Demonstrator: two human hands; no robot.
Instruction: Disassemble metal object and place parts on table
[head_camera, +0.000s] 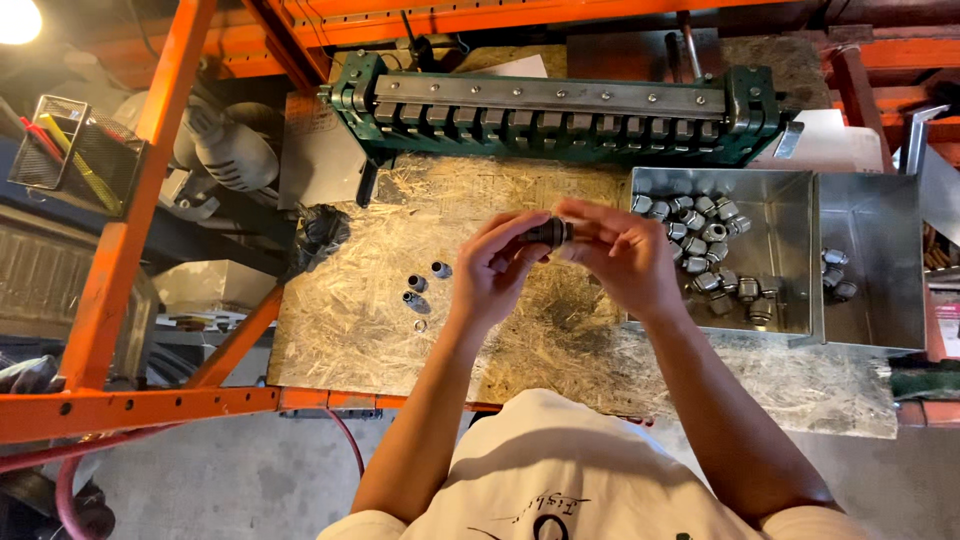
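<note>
Both hands meet over the middle of the tabletop (400, 340), a rough chipboard sheet. The left hand (492, 272) and right hand (622, 255) pinch one small dark metal fitting (549, 233) between their fingertips, one hand on each end, held up just above the board.

Left of the hands, three little metal fittings (428, 282) stand loose on the board, with one small ring (420, 325) lying just beside them.

To the right there are two open metal boxes side by side. The near box (790, 200) has a heap of the same silvery fittings, too many and too piled up to count exactly. The far box (885, 260) holds only about three.

Behind it all sits one long green metal bending machine (560, 110), and a wire mesh basket (75, 150) hangs off the orange rack (130, 260) on the left.
</note>
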